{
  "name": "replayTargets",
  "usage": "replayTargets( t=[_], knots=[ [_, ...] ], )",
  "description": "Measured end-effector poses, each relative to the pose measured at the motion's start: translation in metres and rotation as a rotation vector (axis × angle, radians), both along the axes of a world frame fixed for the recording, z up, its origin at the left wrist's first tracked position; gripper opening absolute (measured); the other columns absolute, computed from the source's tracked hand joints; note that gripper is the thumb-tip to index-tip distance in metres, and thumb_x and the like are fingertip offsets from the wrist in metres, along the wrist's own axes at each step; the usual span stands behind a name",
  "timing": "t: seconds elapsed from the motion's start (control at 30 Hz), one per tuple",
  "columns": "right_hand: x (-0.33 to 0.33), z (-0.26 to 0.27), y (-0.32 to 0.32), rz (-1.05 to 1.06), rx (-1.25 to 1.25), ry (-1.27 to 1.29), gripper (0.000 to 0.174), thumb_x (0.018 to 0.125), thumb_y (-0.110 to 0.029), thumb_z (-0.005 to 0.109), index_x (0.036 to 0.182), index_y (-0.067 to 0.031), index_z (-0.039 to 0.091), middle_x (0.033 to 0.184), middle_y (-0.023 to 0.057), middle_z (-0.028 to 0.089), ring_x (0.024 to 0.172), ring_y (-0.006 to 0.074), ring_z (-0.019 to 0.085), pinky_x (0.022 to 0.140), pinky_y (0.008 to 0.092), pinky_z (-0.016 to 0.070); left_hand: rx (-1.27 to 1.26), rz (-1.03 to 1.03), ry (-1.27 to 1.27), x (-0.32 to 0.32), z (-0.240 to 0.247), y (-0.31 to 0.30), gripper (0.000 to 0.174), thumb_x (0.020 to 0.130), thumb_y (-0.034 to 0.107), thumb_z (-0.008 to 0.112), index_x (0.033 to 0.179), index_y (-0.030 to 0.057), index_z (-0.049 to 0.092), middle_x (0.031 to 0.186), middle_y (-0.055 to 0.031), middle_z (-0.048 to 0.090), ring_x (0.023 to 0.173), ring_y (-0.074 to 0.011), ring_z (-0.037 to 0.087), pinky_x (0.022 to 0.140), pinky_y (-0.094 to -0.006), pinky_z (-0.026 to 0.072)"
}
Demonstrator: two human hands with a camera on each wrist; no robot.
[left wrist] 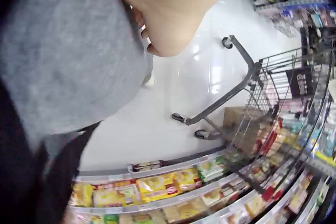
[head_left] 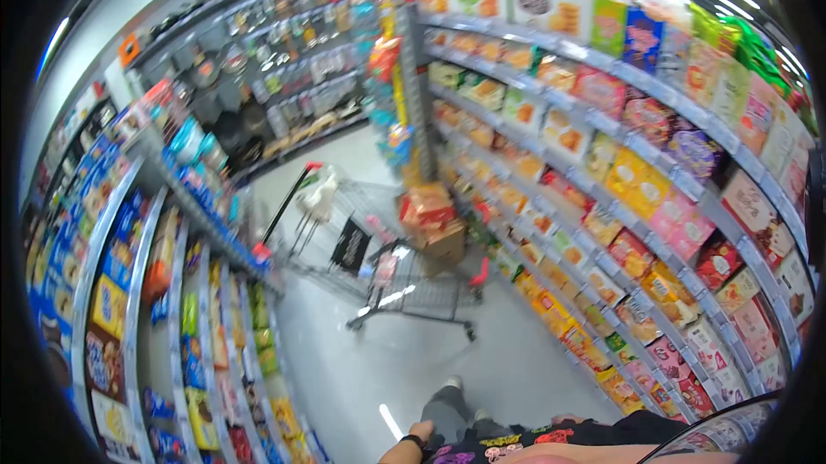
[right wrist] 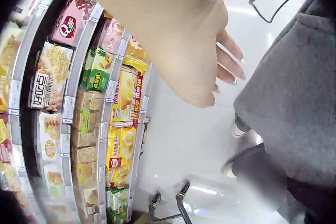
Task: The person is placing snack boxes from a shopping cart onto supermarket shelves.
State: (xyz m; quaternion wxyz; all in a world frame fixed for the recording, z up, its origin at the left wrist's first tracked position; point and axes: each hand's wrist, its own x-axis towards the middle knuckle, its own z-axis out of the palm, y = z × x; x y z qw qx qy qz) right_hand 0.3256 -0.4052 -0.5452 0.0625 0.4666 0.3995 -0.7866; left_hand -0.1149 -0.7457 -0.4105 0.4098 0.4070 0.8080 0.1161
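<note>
1. As we stand in the aisle, stocked shelves [head_left: 135, 292] fill lower L of head view.
2. Cart [head_left: 354, 247]: mid-frame.
3. Our L hand [head_left: 422, 431], btm ctr: loose, empty.
4. Our R hand [right wrist: 202, 58], upper ctr of R-wrist view: relaxed, empty.

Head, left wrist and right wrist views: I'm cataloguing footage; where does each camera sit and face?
Head: on the head, facing forward and down at a dark wire-mesh shopping cart; left hand and grey fabric trousers show.
Left wrist: worn there, facing that hand, trousers and cart.
Right wrist: worn there, facing right hand, trousers and metal snack shelves.
Head and left wrist share the cart.
</note>
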Motion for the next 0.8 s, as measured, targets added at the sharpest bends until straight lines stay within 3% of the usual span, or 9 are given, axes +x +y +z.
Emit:
replayTargets(
  t=[0.1, 0.17, 0.33, 0.4, 0.43, 0.47, 0.53, 0.73, 0.8],
  knots=[
    [-0.07, 0.126, -0.032, 0.041, -0.088, -0.27, 0.043, 0.077, -0.027, 0.064, 0.108, 0.002, 0.053, 0.091, 0.0227, 0.061, 0.083, 0.034, 0.063, 0.076, 0.0428, 0.0522, 0.127, 0.013, 0.065, 0.004, -0.023, -0.049, 0.023, 0.082, 0.022, 0.048, 0.078, 0.0017, 0.058, 0.076, -0.0218, 0.061, 0.072, -0.0391, 0.06, 0.063, -0.0442, 0.0477],
    [-0.124, 0.135, -0.032, 0.132, 0.044, -0.371, 0.04, 0.077, -0.029, 0.062, 0.099, 0.0037, 0.054, 0.083, 0.0204, 0.062, 0.077, 0.0323, 0.064, 0.068, 0.0408, 0.0525, -0.188, 0.458, -0.331, -0.007, -0.013, -0.056, 0.029, 0.086, 0.029, 0.046, 0.088, 0.0033, 0.06, 0.081, -0.0144, 0.064, 0.072, -0.03, 0.062, 0.061, -0.0392, 0.0474],
    [-0.306, 0.12, -0.048, 0.374, 0.291, -0.425, 0.033, 0.088, -0.023, 0.047, 0.109, 0.0016, 0.05, 0.094, 0.0177, 0.062, 0.072, 0.0294, 0.064, 0.061, 0.0422, 0.0531, 0.041, 0.99, -0.882, -0.051, 0.073, -0.111, 0.038, 0.089, 0.036, 0.043, 0.11, 0.0078, 0.055, 0.103, -0.0073, 0.06, 0.089, -0.0181, 0.06, 0.074, -0.0325, 0.0459],
    [-0.362, 0.01, -0.041, 1.142, 0.824, -0.005, 0.026, 0.082, -0.02, 0.054, 0.093, 0.0027, 0.055, 0.08, 0.0161, 0.064, 0.069, 0.0265, 0.064, 0.056, 0.037, 0.0516, 0.117, 1.082, -1.082, -0.067, 0.095, -0.143, 0.038, 0.088, 0.034, 0.046, 0.115, 0.0086, 0.052, 0.109, -0.0074, 0.058, 0.1, -0.0161, 0.056, 0.082, -0.0291, 0.0443],
    [-0.411, 0.074, -0.085, 0.907, 0.543, -0.129, 0.027, 0.085, -0.021, 0.051, 0.098, 0.0013, 0.054, 0.082, 0.0147, 0.063, 0.07, 0.0253, 0.064, 0.058, 0.0365, 0.052, 0.148, 1.153, -1.118, -0.078, 0.093, -0.16, 0.038, 0.088, 0.034, 0.046, 0.116, 0.0086, 0.051, 0.109, -0.0072, 0.058, 0.1, -0.0161, 0.056, 0.082, -0.0289, 0.0445],
    [-0.467, 0.157, -0.136, 0.618, 0.311, -0.252, 0.027, 0.087, -0.022, 0.049, 0.103, -0.0001, 0.052, 0.084, 0.0133, 0.062, 0.07, 0.024, 0.063, 0.059, 0.036, 0.0523, 0.176, 1.224, -1.145, -0.094, 0.088, -0.178, 0.039, 0.087, 0.033, 0.047, 0.117, 0.0085, 0.05, 0.108, -0.007, 0.058, 0.1, -0.0161, 0.056, 0.081, -0.0286, 0.0447],
    [-0.533, 0.169, -0.19, 0.752, 0.345, -0.074, 0.027, 0.084, -0.023, 0.055, 0.099, -0.0006, 0.056, 0.085, 0.0123, 0.065, 0.071, 0.023, 0.065, 0.061, 0.0338, 0.052, 0.251, 1.443, -1.096, -0.109, 0.08, -0.228, 0.033, 0.083, 0.031, 0.051, 0.105, 0.0076, 0.056, 0.091, -0.0055, 0.062, 0.083, -0.0161, 0.061, 0.067, -0.0307, 0.0458],
    [-0.607, 0.281, -0.334, 1.187, 0.73, 0.297, 0.036, 0.086, -0.031, 0.054, 0.113, -0.007, 0.053, 0.094, 0.0075, 0.063, 0.075, 0.0179, 0.061, 0.065, 0.0297, 0.0493, 0.225, 1.93, -0.779, -0.159, 0.012, -0.317, 0.03, 0.082, 0.024, 0.048, 0.102, 0.0021, 0.054, 0.088, -0.0105, 0.063, 0.069, -0.0185, 0.062, 0.053, -0.0307, 0.0458],
    [-0.602, 0.284, -0.333, 1.333, 0.636, 0.262, 0.036, 0.087, -0.031, 0.053, 0.115, -0.0078, 0.052, 0.099, 0.0064, 0.061, 0.078, 0.0153, 0.06, 0.066, 0.0293, 0.0484, 0.269, 1.82, -0.763, -0.174, -0.018, -0.301, 0.03, 0.083, 0.025, 0.048, 0.102, 0.0029, 0.054, 0.09, -0.0108, 0.063, 0.07, -0.0186, 0.062, 0.054, -0.0297, 0.0456]
  ],
)
